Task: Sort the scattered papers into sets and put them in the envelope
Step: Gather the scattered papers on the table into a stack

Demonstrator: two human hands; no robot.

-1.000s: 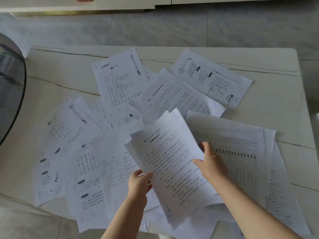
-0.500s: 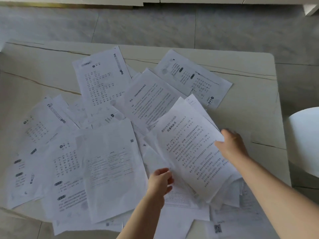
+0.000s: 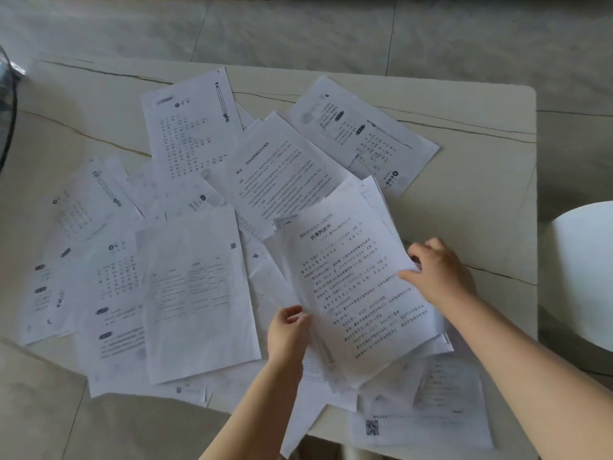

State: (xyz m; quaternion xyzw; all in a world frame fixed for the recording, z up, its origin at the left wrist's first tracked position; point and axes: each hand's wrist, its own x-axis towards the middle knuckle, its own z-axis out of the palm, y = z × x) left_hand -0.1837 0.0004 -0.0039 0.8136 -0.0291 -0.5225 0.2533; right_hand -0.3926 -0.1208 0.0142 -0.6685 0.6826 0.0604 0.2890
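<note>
Several printed white papers (image 3: 195,134) lie scattered and overlapping on a pale marble table (image 3: 464,200). A stack of text sheets (image 3: 358,293) sits right of centre, raised at a tilt. My left hand (image 3: 288,330) grips its lower left edge. My right hand (image 3: 434,270) pinches its right edge, fingers curled under the sheets. A sheet with a table (image 3: 199,293) lies flat just left of my left hand. More sheets (image 3: 421,423) lie under my right forearm at the near edge. No envelope is in view.
A white round seat (image 3: 583,270) stands beyond the table's right edge. A dark curved object (image 3: 6,127) shows at the far left. Grey floor tiles (image 3: 298,31) lie behind the table. Bare tabletop shows at the far left and right.
The held stack has shifted right, off the table-printed sheet. My right hand moved from the stack's top surface to its right edge. My left hand followed along the lower edge.
</note>
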